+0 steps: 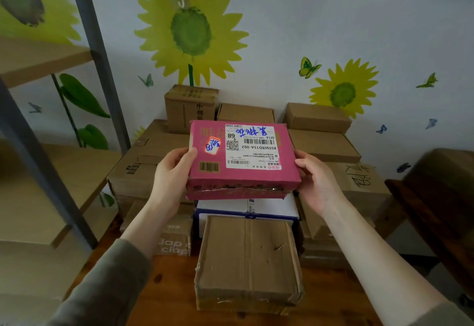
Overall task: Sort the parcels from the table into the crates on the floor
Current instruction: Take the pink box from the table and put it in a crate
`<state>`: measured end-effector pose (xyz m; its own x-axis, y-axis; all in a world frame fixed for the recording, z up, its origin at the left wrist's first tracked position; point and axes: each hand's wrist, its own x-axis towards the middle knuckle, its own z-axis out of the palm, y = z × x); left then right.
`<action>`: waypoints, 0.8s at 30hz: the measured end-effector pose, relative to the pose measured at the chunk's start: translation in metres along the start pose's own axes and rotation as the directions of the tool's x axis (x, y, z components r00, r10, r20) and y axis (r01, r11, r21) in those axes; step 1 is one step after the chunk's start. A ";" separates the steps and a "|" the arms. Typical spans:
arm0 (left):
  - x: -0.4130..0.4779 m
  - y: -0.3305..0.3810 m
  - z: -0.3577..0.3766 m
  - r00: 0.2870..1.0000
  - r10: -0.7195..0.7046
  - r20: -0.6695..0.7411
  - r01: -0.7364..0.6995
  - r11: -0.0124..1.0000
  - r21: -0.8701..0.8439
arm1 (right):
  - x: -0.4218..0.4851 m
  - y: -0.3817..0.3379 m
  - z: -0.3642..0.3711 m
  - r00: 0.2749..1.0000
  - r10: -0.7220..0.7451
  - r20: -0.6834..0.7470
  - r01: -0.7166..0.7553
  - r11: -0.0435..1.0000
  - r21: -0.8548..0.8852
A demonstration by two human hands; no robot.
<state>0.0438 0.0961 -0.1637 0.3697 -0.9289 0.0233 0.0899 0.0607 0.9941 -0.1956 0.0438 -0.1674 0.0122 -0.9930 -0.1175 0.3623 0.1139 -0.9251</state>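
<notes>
Parcels of brown cardboard [247, 261] crowd the wooden desk [169, 287] across mid-frame. One flat pink cardboard parcel [241, 154] with a white label is held raised at centre, left hand [171, 174] and right hand [318, 182] gripping its side edges. No crates show; sorting looks barely begun.

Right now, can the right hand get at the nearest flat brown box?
Probably not yet: the right hand and left hand both hold the pink parcel. The brown box lies bare on top, so a freed hand could likely reach it.
</notes>
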 end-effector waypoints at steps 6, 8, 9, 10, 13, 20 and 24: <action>-0.008 -0.006 0.001 0.999 -0.031 -0.009 0.031 1.000 0.002 | -0.006 0.001 -0.002 0.999 0.012 -0.047 -0.014 0.999 -0.048; -0.011 -0.010 -0.002 0.999 -0.037 -0.010 0.037 0.999 0.002 | -0.010 0.004 -0.001 0.999 -0.003 -0.054 -0.002 0.995 -0.098; -0.013 -0.013 -0.004 0.999 -0.037 -0.012 0.037 0.999 0.008 | -0.013 0.007 -0.001 0.998 -0.014 -0.053 0.008 0.992 -0.123; -0.016 -0.015 -0.006 0.999 -0.039 -0.012 0.039 0.999 0.014 | -0.018 0.010 -0.001 0.998 -0.028 -0.054 0.020 0.989 -0.144; -0.020 -0.019 -0.012 0.998 -0.056 0.009 0.056 0.998 0.017 | -0.032 0.017 -0.003 0.995 -0.072 -0.074 0.056 0.977 -0.204; -0.030 -0.023 -0.026 0.984 -0.107 0.145 0.103 0.994 0.034 | -0.070 0.026 -0.008 0.973 -0.107 -0.205 0.055 0.968 -0.246; -0.043 -0.027 -0.033 0.961 -0.134 0.243 0.115 0.989 0.090 | -0.108 0.046 -0.011 0.936 -0.101 -0.337 0.026 0.975 -0.219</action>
<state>0.0563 0.1462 -0.1945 0.1186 -0.9893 -0.0854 0.0482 -0.0802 0.9956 -0.1909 0.1564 -0.2015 -0.3392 -0.9304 -0.1386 0.1493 0.0922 -0.9845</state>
